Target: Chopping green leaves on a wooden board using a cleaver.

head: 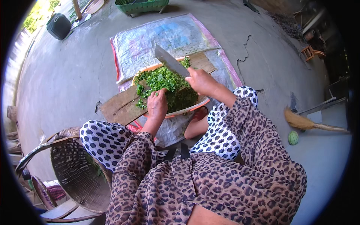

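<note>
My right hand [203, 81] grips a broad-bladed knife [171, 60], its blade raised at a slant over a heap of chopped green leaves [161, 80]. My left hand [157, 104] rests with curled fingers on the near side of a wooden board [122, 105], against the greens; a bit of leaf sticks to it. The fingertips are hidden, so whether they pinch any leaves cannot be told. The board lies across an orange-rimmed plastic basin [187, 109], its far end showing beyond the knife. More chopped greens lie in the basin between my knees.
Plastic sheeting [135, 56] is spread under the basin. A wicker basket [76, 168] with some greens lies tipped at my left. To the right are a straw broom [298, 119] and a striped green melon [293, 137]. A green basket [140, 7] and dark jerrycan [58, 26] stand farther off.
</note>
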Tool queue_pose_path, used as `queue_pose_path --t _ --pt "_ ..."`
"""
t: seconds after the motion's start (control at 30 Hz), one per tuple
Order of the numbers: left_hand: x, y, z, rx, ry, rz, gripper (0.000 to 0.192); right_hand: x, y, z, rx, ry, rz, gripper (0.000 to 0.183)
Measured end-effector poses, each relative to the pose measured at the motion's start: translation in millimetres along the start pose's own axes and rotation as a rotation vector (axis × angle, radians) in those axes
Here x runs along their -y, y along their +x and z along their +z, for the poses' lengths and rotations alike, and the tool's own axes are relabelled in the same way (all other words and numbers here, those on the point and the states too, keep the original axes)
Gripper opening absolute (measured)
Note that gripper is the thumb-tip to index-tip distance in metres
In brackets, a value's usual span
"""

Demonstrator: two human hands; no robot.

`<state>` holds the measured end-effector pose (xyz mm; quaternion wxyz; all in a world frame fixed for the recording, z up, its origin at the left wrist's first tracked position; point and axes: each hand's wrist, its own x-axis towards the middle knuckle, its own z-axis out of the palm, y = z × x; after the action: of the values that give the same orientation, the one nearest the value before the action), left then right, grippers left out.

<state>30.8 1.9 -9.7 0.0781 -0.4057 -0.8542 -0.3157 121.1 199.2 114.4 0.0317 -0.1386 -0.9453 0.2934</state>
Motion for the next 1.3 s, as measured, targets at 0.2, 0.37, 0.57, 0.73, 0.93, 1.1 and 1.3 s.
queue_pose_path --t 0.2,0.37,0.57,0.73,0.93,1.1,1.3 --pt "24 10 -18 -0.114 0.182 -0.105 0.036 -13 -9 -27 0.073 0.116 0.12 0.024" --pt "72 5 -9 -0.278 0.043 -0.163 0.045 -16 -15 -37 0.015 0.257 0.192 0.022" --pt "80 4 -2 -0.309 0.12 -0.246 0.061 -23 -22 -47 -0.107 0.209 0.151 0.022" --pt "64 10 13 -0.124 0.081 -0.3 0.065 -23 -24 -54 -0.138 0.317 0.176 0.021" --pt "20 26 25 0.0 -0.075 -0.096 0.068 -15 -21 -62 -0.192 0.429 0.159 0.018" --pt "-6 25 28 0.104 -0.199 0.03 0.072 -17 -21 -69 -0.147 0.394 0.235 0.024" --pt "-39 15 19 0.306 -0.083 0.262 0.086 -21 -21 -62 -0.199 0.459 0.21 0.02"
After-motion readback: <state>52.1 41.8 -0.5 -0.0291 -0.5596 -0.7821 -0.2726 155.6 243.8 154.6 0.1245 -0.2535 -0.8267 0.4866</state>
